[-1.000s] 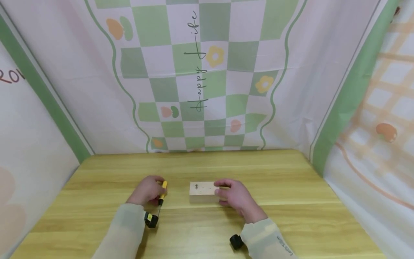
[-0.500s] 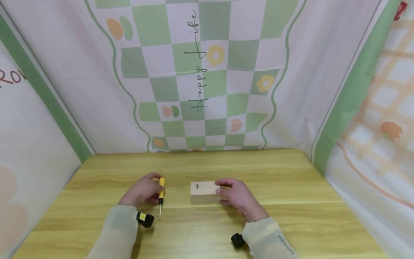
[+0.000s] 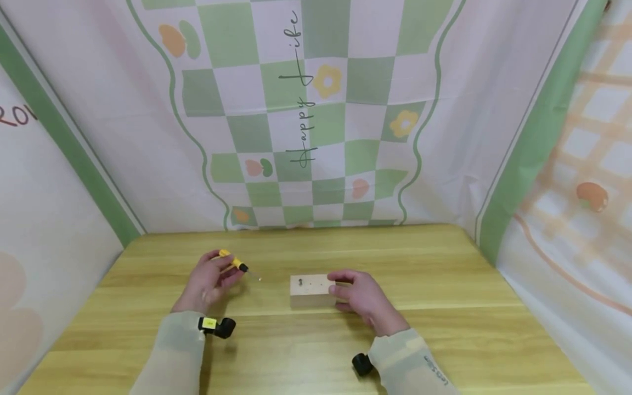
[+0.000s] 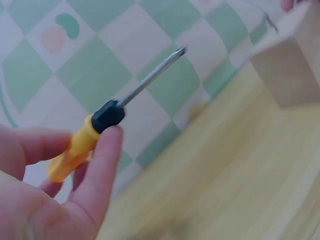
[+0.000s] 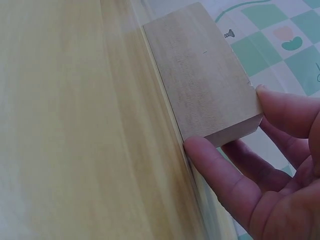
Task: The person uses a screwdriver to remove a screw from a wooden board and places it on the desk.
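Observation:
A screwdriver with a yellow handle (image 3: 232, 259) and black collar is pinched in my left hand (image 3: 207, 280), its tip pointing right toward the block. In the left wrist view the thumb and fingers hold the yellow handle (image 4: 75, 152), and the metal shaft (image 4: 150, 77) ends in a cross-shaped tip. My right hand (image 3: 367, 302) grips the right end of a pale wooden block (image 3: 312, 300) lying on the table. A small screw (image 3: 300, 282) stands up from the block's left part, with small holes to its right; the screw (image 5: 229, 34) also shows in the right wrist view.
The wood-grain table (image 3: 296, 351) reaches back to a hanging cloth (image 3: 328, 126) with green and white checks. More printed cloth hangs at the left and right sides. A black camera (image 3: 224, 327) sits at the left wrist, another (image 3: 362, 364) at the right.
The left hand has moved left and up, and the screwdriver has swung from pointing down toward me to pointing right. My right hand and the block have stayed in place.

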The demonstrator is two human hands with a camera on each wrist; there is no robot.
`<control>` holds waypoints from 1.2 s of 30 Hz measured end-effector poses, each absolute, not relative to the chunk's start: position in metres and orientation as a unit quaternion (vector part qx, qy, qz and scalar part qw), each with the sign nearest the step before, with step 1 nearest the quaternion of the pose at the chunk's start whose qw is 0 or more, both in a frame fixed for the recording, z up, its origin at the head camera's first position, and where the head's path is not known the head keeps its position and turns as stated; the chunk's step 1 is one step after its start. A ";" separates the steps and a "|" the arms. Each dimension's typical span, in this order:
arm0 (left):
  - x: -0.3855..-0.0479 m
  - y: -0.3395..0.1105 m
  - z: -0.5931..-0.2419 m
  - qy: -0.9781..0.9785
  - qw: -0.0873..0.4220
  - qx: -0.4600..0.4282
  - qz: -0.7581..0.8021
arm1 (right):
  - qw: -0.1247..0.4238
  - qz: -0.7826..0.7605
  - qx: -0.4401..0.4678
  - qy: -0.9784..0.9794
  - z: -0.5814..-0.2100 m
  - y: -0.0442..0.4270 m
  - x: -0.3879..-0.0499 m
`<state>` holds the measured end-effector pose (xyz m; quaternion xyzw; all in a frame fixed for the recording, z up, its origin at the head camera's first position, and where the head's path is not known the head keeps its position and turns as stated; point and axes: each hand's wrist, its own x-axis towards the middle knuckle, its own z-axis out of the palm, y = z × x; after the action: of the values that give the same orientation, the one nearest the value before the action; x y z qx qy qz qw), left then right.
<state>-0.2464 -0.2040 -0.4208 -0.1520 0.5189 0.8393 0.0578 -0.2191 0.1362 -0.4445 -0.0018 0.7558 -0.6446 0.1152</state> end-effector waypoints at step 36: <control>-0.217 -0.104 -0.386 0.600 -0.154 0.043 0.783 | 0.120 -0.647 -0.001 0.753 -0.444 0.137 -0.219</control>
<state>-0.2168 -0.1037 -0.3855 0.0428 0.6005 0.7834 -0.1544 -0.2189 0.1367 -0.4438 -0.0007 0.7533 -0.6466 0.1198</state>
